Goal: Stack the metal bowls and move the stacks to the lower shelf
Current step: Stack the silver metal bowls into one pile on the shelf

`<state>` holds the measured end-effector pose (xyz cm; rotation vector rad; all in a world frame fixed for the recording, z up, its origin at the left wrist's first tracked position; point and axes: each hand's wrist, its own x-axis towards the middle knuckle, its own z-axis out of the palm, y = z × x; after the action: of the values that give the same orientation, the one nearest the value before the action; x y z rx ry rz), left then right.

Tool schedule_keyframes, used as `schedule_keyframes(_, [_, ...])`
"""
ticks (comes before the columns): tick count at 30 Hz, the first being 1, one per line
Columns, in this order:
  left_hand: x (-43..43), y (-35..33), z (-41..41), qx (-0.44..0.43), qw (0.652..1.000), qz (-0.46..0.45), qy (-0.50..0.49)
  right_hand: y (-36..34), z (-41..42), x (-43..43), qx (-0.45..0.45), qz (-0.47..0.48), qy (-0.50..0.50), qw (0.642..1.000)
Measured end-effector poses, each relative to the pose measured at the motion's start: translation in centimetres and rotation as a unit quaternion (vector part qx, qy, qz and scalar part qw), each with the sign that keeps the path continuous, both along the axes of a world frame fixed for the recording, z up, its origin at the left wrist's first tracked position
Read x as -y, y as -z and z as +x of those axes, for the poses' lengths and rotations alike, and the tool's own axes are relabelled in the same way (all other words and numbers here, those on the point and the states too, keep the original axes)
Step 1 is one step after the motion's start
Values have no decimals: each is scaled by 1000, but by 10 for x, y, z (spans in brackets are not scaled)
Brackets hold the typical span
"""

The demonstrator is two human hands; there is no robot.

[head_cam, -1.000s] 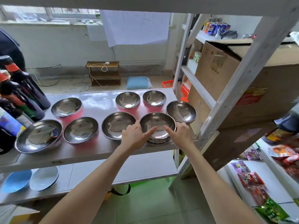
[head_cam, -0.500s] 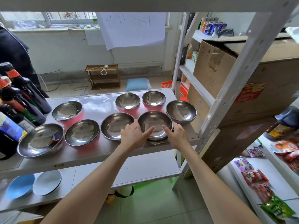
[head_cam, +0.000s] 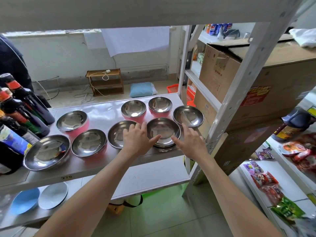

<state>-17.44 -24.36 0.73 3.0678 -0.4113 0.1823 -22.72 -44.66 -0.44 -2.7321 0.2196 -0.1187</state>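
Several metal bowls stand on the middle shelf (head_cam: 102, 108), some with pink outer walls. At the front right is a stack of bowls (head_cam: 163, 130). My left hand (head_cam: 136, 139) cups its left side, thumb on the front rim and fingers reaching over the neighbouring bowl (head_cam: 116, 134). Mirroring it, my right hand (head_cam: 189, 139) holds the right side with its thumb on the front rim. The stack rests on the shelf. Single bowls lie at the right (head_cam: 188, 116), the back (head_cam: 159, 105) and the front left (head_cam: 47, 152). The lower shelf (head_cam: 153, 173) shows beneath.
Dark sauce bottles (head_cam: 25, 113) crowd the shelf's left end. On the lower shelf's left lie a blue plate (head_cam: 24, 200) and a white plate (head_cam: 53, 195). A slanted white post (head_cam: 239, 82) and cardboard boxes (head_cam: 230, 79) stand right; snack packets (head_cam: 265, 178) lie lower right.
Both hands have slid farther around the sides of the stack, from its front edge. The stack and the other bowls have stayed in place.
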Motion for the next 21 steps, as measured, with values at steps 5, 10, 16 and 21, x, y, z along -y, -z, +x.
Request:
schedule_keyframes(5, [0,-39,5,100,989,44,102,-33,-17,10,51,-136,-10,989])
schedule_keyframes(10, [13,-76,21,134,976,77,157,-56,-19,18,91,-145,30,985])
schedule_keyframes(16, [40,-93,56,150,964,118,182,-58,5,27,93,-66,80,990])
schedule_keyframes(21, [62,-78,98,138,961,143,190,-41,41,37,50,17,96,994])
